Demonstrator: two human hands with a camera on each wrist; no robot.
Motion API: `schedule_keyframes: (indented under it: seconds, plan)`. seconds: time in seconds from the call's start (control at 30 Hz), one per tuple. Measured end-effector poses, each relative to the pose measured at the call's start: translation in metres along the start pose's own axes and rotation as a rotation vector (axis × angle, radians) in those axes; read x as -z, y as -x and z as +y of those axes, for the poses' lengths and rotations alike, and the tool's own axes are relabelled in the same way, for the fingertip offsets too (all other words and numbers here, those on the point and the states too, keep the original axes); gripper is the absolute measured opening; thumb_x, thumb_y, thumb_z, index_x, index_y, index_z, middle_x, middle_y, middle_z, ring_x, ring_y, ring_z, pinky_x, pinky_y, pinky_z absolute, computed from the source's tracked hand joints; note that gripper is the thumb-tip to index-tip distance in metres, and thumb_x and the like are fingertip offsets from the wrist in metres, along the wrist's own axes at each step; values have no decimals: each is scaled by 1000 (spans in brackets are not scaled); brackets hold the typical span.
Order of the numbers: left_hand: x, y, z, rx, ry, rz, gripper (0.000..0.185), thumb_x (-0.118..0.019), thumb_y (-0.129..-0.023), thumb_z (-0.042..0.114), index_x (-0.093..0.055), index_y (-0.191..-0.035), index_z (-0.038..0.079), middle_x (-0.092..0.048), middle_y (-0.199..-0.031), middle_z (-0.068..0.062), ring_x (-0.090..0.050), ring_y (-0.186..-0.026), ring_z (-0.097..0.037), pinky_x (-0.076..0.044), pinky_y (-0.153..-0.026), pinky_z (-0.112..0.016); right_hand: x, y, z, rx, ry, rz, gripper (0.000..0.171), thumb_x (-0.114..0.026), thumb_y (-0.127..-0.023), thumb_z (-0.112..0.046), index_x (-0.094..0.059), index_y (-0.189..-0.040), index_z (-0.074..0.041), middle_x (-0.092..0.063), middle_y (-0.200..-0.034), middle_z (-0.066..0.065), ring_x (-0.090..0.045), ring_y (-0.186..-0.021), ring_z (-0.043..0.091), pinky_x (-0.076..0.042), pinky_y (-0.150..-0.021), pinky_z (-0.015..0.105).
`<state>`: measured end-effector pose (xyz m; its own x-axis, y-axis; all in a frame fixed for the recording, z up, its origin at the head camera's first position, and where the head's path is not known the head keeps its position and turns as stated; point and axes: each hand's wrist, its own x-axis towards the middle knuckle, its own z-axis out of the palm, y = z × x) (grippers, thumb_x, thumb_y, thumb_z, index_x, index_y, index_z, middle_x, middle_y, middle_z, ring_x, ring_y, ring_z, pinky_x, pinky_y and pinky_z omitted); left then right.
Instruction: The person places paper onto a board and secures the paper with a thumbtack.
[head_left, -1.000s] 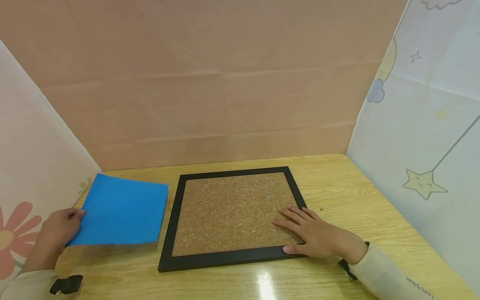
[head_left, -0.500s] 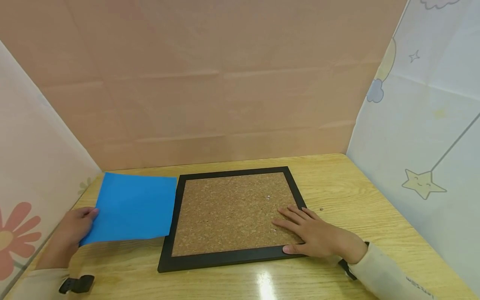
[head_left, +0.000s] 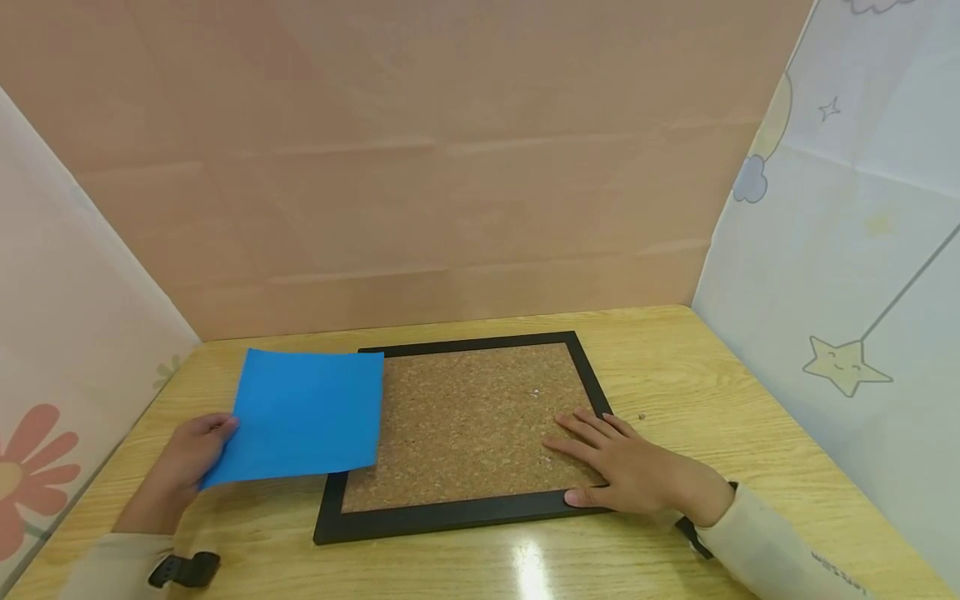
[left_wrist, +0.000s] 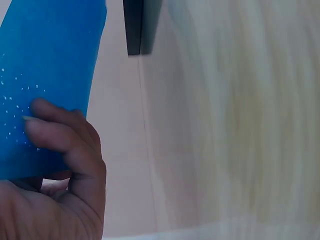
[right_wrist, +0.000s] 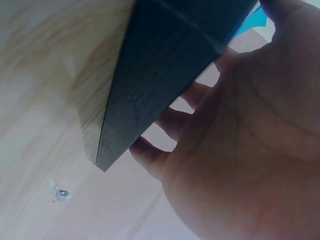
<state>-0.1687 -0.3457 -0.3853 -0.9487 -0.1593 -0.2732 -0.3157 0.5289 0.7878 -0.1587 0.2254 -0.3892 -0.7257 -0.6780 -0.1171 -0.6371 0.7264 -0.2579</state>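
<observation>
A cork board [head_left: 465, 425] in a black frame [head_left: 450, 517] lies flat on the wooden table [head_left: 675, 367]. My left hand [head_left: 187, 454] pinches the left edge of a blue paper sheet [head_left: 307, 412], whose right part hangs over the board's left side. The left wrist view shows my fingers [left_wrist: 60, 135] curled on the blue sheet [left_wrist: 45, 65], with a corner of the frame [left_wrist: 137, 25] beyond. My right hand [head_left: 630, 467] rests flat with straight fingers on the board's near right corner. A small white pin [head_left: 536, 392] sits on the cork.
Pink and patterned cloth walls enclose the table at the back, left and right. A small pin [right_wrist: 62, 195] lies on the wood just right of the frame [right_wrist: 165, 75]. Bare table surface lies to the right of the board and along the front edge.
My left hand has carried the blue sheet to the right, from beside the frame to overlapping the board's left side. The right hand has stayed in place.
</observation>
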Motion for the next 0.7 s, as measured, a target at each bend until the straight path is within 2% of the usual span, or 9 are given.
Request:
schedule_keyframes:
  seconds: [0.2, 0.43, 0.47, 0.5, 0.53, 0.6, 0.67, 0.7]
  plan:
    - [-18, 3, 10, 18, 81, -89, 64, -25, -110, 32, -15, -152, -14, -4, -159, -38, -13, -145, -51, -16, -118, -67, 0, 0, -1, -1, -4, -6, 70, -43, -97, -66, -31, -157, -32, -20, -167, 9, -18, -153, 41, -16, -116, 70]
    - [-40, 7, 24, 14, 198, -170, 61, -27, -110, 26, -9, -154, -13, 4, -162, -34, -4, -151, -48, -12, -120, -64, 0, -1, 0, 3, -5, -6, 70, -43, -97, -66, -31, -157, -32, -20, -167, 9, -18, -153, 41, -16, -116, 70]
    - [-42, 8, 25, 5, 205, -177, 61, -27, -110, 25, -10, -154, -13, -1, -162, -34, -13, -150, -46, -21, -121, -59, 0, -1, 0, 4, -4, -6, 70, -43, -97, -66, -31, -157, -32, -20, -167, 9, -18, -153, 41, -16, -116, 70]
    - [-46, 8, 27, -4, 216, -191, 60, -27, -111, 25, -10, -154, -14, -4, -162, -34, -16, -149, -45, -23, -120, -58, 1, -1, 0, 4, -3, -6, 70, -43, -97, -66, -31, -157, -32, -20, -167, 9, -18, -153, 41, -16, -116, 70]
    - [-49, 9, 29, -14, 213, -197, 59, -27, -111, 23, -12, -153, -14, -9, -161, -34, -25, -146, -40, -32, -118, -53, 1, -1, 0, 4, -3, -7, 70, -43, -97, -66, -31, -157, -32, -20, -167, 9, -17, -153, 41, -16, -116, 70]
    - [-55, 10, 32, -31, 204, -204, 58, -28, -111, 23, -17, -152, -15, -22, -157, -34, -42, -135, -30, -46, -107, -41, 1, -1, 0, 2, -3, -9, 70, -43, -97, -66, -31, -157, -32, -20, -167, 9, -17, -153, 41, -16, -116, 70]
    - [-60, 11, 34, -42, 192, -210, 57, -29, -111, 24, -20, -151, -15, -32, -152, -32, -51, -124, -21, -51, -95, -29, 2, 0, 0, 0, -3, -10, 70, -43, -97, -66, -31, -157, -32, -20, -167, 9, -17, -153, 41, -16, -116, 71]
    - [-62, 12, 36, -44, 201, -218, 57, -29, -111, 23, -20, -151, -15, -33, -152, -33, -53, -123, -20, -51, -95, -30, 2, 0, 0, -1, -3, -10, 70, -43, -97, -66, -31, -157, -32, -20, -167, 9, -17, -153, 41, -16, -116, 71]
